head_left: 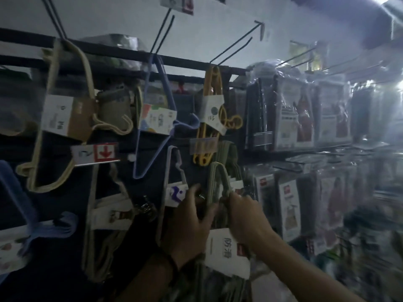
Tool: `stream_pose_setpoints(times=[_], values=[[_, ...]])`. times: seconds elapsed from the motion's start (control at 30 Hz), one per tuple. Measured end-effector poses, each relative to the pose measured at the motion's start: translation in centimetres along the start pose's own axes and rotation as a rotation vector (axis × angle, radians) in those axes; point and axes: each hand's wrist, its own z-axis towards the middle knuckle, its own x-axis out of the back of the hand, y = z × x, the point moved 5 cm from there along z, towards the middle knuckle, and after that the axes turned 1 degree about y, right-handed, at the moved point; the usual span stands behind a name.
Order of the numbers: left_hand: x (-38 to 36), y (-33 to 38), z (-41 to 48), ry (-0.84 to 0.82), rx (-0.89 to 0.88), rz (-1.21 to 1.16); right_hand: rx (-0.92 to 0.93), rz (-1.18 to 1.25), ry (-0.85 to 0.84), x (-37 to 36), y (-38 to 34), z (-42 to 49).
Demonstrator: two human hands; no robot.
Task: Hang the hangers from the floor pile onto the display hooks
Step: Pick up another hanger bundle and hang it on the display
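I hold a bundle of pale green hangers (219, 182) with a white paper label (226, 251) against the dark display wall, low in the middle. My right hand (244, 216) grips the bundle near its hooks. My left hand (192, 216) curls round the same bundle from the left. Other bundles hang on the black hooks: cream hangers (54, 118) at the left, blue-violet hangers (157, 118) in the middle, yellow hangers (212, 118) to their right. An empty black display hook (237, 43) sticks out above the yellow ones. The view is blurred and dim.
White hangers (174, 188) with a label hang just left of my hands. A blue bundle (26, 214) sits at the far left. A red arrow price tag (104, 152) juts from the wall. Plastic-wrapped packages (305, 114) fill the racks on the right.
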Motion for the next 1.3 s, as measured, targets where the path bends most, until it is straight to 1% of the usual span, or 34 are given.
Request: stream_pose_setpoints(times=[0.13, 0.2, 0.37, 0.47, 0.57, 0.7, 0.83, 0.93, 1.03, 1.13, 1.3], values=[[-6.0, 1.4, 2.2, -0.085, -0.095, 0.152, 0.042, 0.002, 0.017, 0.2, 7.2, 4.7], [-8.7, 1.5, 4.1, -0.125, -0.094, 0.197, 0.093, -0.039, 0.019, 0.4, 9.4, 7.3], [-12.8, 0.4, 8.2, -0.065, -0.035, 0.192, 0.174, -0.032, 0.024, 0.5, 12.9, 12.4], [-14.1, 1.3, 9.4, -0.034, -0.066, 0.183, 0.200, 0.023, 0.052, 0.8, 14.7, 13.7], [-14.4, 2.0, 9.8, 0.008, -0.142, 0.200, 0.249, 0.036, 0.130, 1.3, 15.5, 14.2], [-14.6, 2.2, 9.3, 0.038, -0.169, 0.145, 0.317, -0.023, 0.183, 1.4, 15.6, 13.9], [-14.8, 3.5, 9.2, 0.057, -0.241, 0.170, 0.316, -0.016, 0.250, 2.6, 16.1, 13.5], [-15.2, 3.6, 9.6, 0.041, -0.236, 0.196, 0.348, -0.057, 0.274, 2.3, 16.6, 13.9], [-16.0, 3.7, 9.6, 0.019, -0.223, 0.205, 0.340, -0.048, 0.314, 1.6, 17.0, 14.5], [-16.3, 3.8, 10.0, -0.031, -0.193, 0.291, 0.309, -0.031, 0.318, 0.6, 17.4, 15.5], [-15.9, 2.9, 10.4, -0.093, -0.200, 0.571, 0.340, -0.029, 0.275, -0.2, 17.5, 16.7]])
